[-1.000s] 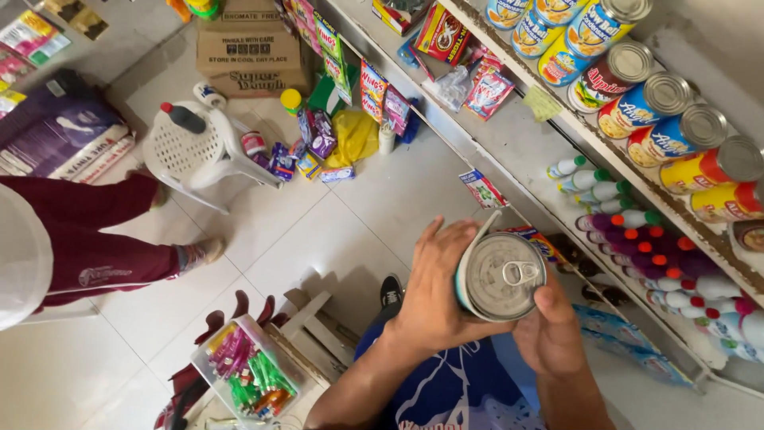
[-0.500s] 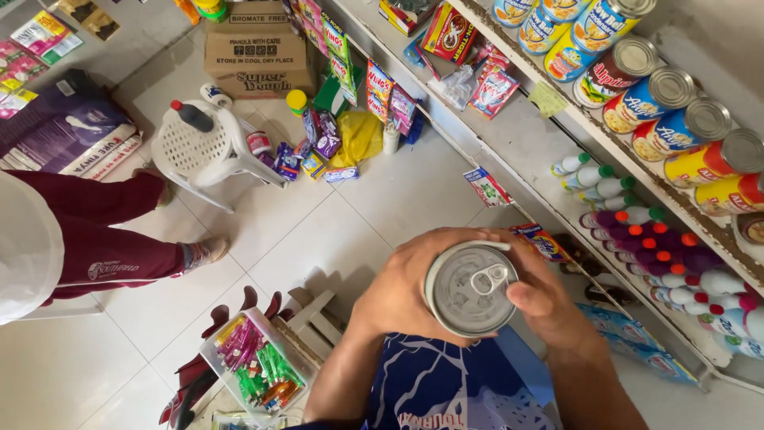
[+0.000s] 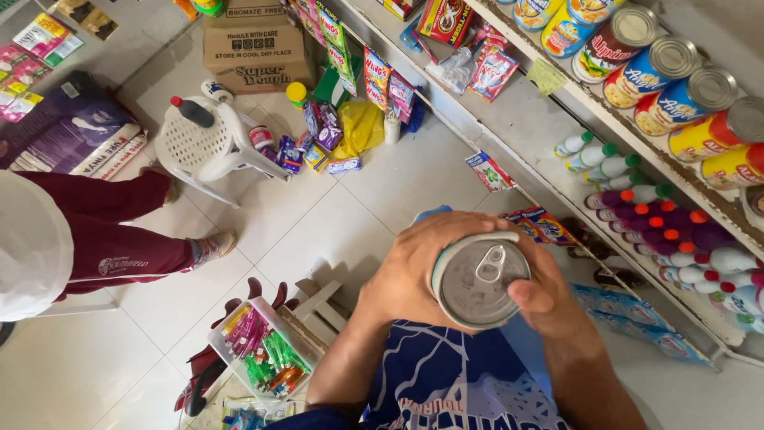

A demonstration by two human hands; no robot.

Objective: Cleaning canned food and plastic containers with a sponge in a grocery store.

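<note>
I hold a metal can with a pull-tab lid [image 3: 477, 280] upright in front of my chest, its silver top facing the camera. My left hand [image 3: 414, 267] wraps around its left side and far rim. My right hand [image 3: 549, 299] grips the right side, thumb lying on the lid's edge. Below the can shows my blue printed shirt [image 3: 454, 382]. The can's label is hidden by my fingers.
Shelves on the right carry rows of lying cans [image 3: 684, 87] and small bottles with coloured caps [image 3: 668, 215]. A white plastic stool [image 3: 203, 143], cardboard boxes [image 3: 255, 44] and snack packets stand on the tiled floor. A person in maroon trousers [image 3: 103, 231] stands at left. A clear box of sachets [image 3: 263, 354] sits below.
The can has come down and left, closer to my chest. My left hand has closed further over the can's rim, and the view has shifted slightly.
</note>
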